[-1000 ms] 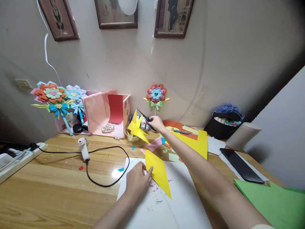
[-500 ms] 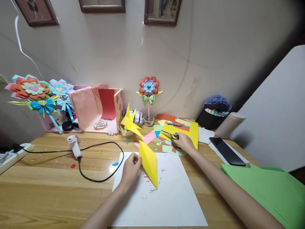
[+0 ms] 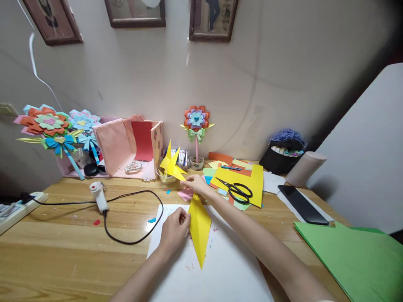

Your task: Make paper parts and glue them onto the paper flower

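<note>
My left hand [image 3: 175, 228] pinches the left edge of a yellow folded paper piece [image 3: 199, 233], a long kite shape with a centre crease, above the white sheet [image 3: 233, 268]. My right hand [image 3: 197, 185] reaches across to the back, its fingers closed at the lower tip of a yellow paper star [image 3: 171, 165] with long points. The star rests on a small clear container [image 3: 166, 179]. My right wrist and forearm pass over the top of the kite-shaped piece. Black-handled scissors [image 3: 239, 193] lie on yellow paper [image 3: 256, 180] and scraps, apart from both hands.
A white glue gun [image 3: 100, 198] with a looping black cable lies at the left. Paper flowers [image 3: 48, 121], a pink box [image 3: 115, 147] and a potted paper flower [image 3: 197, 119] stand along the wall. A phone [image 3: 302, 204] and green sheets [image 3: 349, 256] are at the right.
My right hand has let go of the scissors, leaving them on the yellow paper, and moved left to the star's tip. My left hand's yellow piece has turned slightly, its point lower.
</note>
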A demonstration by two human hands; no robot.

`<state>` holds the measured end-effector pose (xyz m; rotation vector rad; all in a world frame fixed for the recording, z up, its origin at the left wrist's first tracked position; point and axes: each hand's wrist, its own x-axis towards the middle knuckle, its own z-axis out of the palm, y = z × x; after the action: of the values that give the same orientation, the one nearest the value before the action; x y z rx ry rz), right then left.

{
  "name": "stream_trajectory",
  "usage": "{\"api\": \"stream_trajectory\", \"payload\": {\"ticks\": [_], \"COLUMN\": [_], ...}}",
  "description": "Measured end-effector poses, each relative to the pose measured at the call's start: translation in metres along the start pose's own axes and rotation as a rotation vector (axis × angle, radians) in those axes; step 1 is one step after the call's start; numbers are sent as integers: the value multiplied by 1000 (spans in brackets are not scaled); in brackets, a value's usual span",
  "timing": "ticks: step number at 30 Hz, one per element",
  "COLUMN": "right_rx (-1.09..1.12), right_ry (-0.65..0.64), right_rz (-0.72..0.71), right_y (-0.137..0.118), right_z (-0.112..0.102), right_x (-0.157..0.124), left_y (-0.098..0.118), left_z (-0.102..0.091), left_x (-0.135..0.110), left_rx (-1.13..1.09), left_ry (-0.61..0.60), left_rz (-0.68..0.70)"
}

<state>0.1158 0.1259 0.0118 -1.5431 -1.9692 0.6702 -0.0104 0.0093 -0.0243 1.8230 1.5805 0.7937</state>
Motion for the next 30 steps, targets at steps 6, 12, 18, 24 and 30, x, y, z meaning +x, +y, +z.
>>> {"api": "stream_trajectory", "payload": {"ticks": [6,12,18,24,30], "right_rx": [-165,-453,-631,-652,-585], "right_ry": [152,121,-18,-167,-203], "right_rz": [-85,-127,-177,-310,-207], "right_y": [-34,-63,-66,-67,-60], "right_z": [-22,-32,-9,-1,-20], "right_x": [6,20,48,63,76], "left_y": [1,3,2,0,1], "left_z": [0,-2,-1,1,0], "left_x": [-1,-2,-3,-2,-3], "left_rx": [0,3,1,5,5], "left_ry": [15,7,7,11,7], "left_rz": [-14,-28,-26,-16,-18]}}
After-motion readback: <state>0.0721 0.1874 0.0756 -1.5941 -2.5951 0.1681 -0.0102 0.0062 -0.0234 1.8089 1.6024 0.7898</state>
